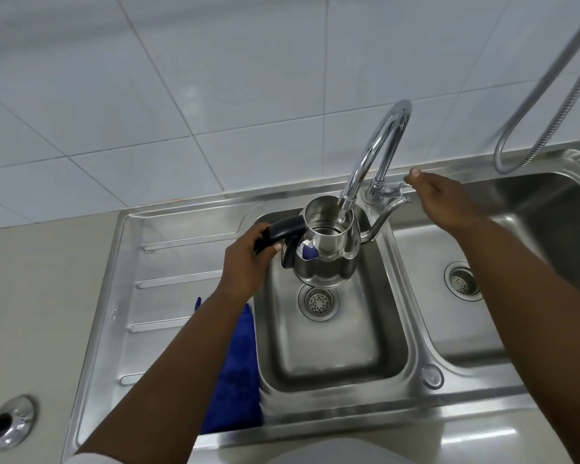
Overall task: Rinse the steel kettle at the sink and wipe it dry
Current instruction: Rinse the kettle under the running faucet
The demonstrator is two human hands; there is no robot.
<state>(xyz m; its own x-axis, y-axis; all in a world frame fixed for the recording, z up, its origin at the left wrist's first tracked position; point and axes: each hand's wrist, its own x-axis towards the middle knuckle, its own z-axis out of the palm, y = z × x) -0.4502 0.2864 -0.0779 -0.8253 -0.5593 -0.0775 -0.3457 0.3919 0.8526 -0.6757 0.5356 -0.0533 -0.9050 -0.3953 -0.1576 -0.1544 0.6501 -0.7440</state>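
Head view, sole entry. Item one: steel kettle point(325, 252), mouth open with no lid on it, held upright over the left basin point(335, 349) of a double stainless sink, above that basin's drain strainer point(318, 301). Its curved spout point(382, 217) points right, toward the tap base. Item two: my left hand point(245, 266), fingers curled round the kettle's black handle point(280, 233) and carrying the kettle. Item three: chrome gooseneck tap point(379, 145), its outlet end dipping into the kettle's mouth. Item four: my right hand point(439, 202), fingers mostly straight, thumb and fingertips at the end of the tap lever point(395, 189); whether they pinch it or only touch it I cannot tell. Item five: blue cloth point(238, 376), lying on the ribbed drainboard point(168, 262) just beside the left basin, partly covered by my left forearm. Item six: steel kettle lid point(9, 421) with a dark knob, on the pale counter point(41, 313) at far lower left, well apart from the kettle. Item seven: right basin point(482, 333) with its own drain point(462, 281). Item eight: flexible metal hose point(549, 78), looping down at upper right before the white tiled wall point(181, 78).
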